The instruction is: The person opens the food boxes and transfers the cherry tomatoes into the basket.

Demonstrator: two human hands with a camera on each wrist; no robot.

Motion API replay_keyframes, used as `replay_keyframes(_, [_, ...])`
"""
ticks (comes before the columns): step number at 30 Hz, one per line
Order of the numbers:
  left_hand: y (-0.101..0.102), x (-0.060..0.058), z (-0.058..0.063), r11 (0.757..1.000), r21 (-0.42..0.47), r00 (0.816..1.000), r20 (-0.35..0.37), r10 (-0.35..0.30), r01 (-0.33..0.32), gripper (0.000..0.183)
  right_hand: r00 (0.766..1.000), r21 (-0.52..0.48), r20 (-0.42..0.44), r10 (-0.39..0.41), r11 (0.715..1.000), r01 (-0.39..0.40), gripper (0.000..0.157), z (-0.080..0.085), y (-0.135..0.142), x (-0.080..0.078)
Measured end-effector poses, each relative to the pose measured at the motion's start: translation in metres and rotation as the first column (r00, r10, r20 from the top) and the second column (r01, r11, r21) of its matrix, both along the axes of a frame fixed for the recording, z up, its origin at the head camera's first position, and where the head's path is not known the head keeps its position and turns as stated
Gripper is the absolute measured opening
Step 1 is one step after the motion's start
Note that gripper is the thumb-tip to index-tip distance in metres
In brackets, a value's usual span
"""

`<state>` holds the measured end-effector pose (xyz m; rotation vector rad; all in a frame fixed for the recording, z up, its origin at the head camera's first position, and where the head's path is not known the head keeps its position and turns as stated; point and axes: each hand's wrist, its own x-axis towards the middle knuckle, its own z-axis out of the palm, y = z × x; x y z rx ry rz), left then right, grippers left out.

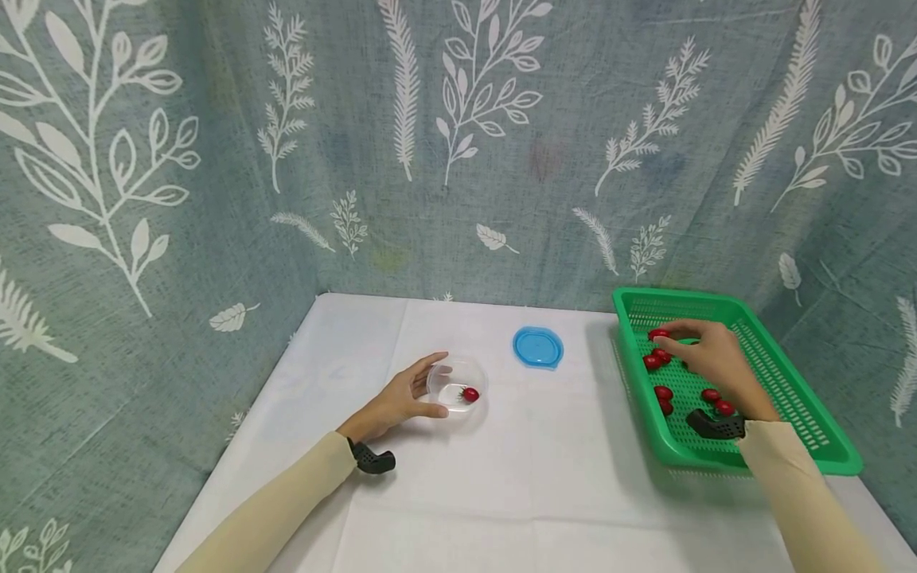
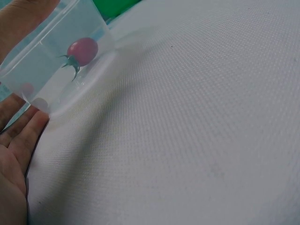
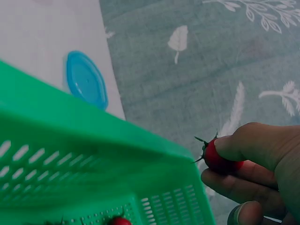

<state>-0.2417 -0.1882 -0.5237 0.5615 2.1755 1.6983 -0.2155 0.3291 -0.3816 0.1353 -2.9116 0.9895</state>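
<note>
My right hand [image 1: 709, 354] is over the far part of a green plastic basket [image 1: 662, 450], pinching a red cherry tomato [image 3: 218, 157] between thumb and fingers. Its green calyx points away from the palm in the right wrist view. My left hand [image 1: 401, 402] holds a round clear plastic container [image 1: 478, 372] from the left, thumb on the near side and fingers on the far side. Inside lies one cherry tomato [image 2: 83, 51] with its green calyx on. Several more cherry tomatoes [image 1: 652, 362] lie in the basket, some partly hidden by my right hand and wrist.
A blue lid [image 1: 538, 348] lies on the white tablecloth [image 1: 501, 493] between the container and the basket. Behind the table hangs a grey-green curtain [image 1: 430, 231] with white leaf patterns. The basket's raised rim stands along the right side.
</note>
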Motion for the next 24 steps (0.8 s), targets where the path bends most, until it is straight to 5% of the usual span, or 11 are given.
replay_keyframes(24, [-0.001,-0.001,-0.002,1.0,-0.002,1.0,0.003,0.008,-0.008,0.102,0.995,0.005,0.086,-0.048,0.999,0.048,0.065,-0.025,0.048,0.002])
